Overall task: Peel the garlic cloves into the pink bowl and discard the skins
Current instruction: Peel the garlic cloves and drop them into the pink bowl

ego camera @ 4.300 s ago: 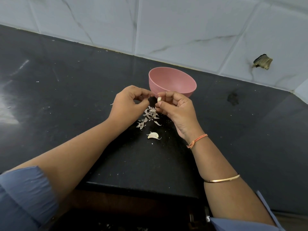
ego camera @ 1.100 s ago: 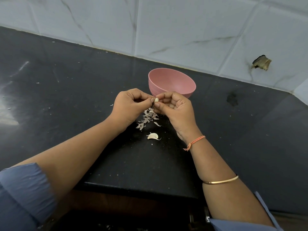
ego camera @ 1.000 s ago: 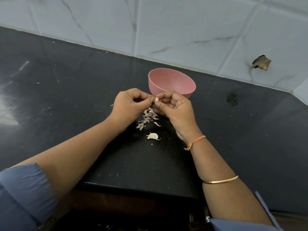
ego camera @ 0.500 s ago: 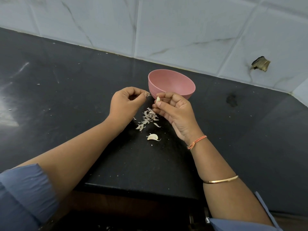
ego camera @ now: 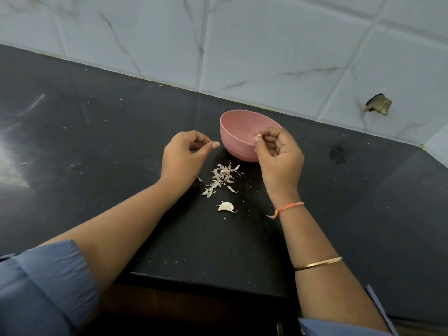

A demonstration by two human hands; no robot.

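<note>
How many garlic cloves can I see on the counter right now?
1. One garlic clove lies on the black counter, just nearer than the pile of skins. The right hand over the pink bowl may hide another.

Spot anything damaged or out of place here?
Ragged dark hole broken through the wall tile at right. Loose garlic skins lie scattered on the countertop in front of the pink bowl, not yet discarded. Dark stain right of the bowl.
</note>
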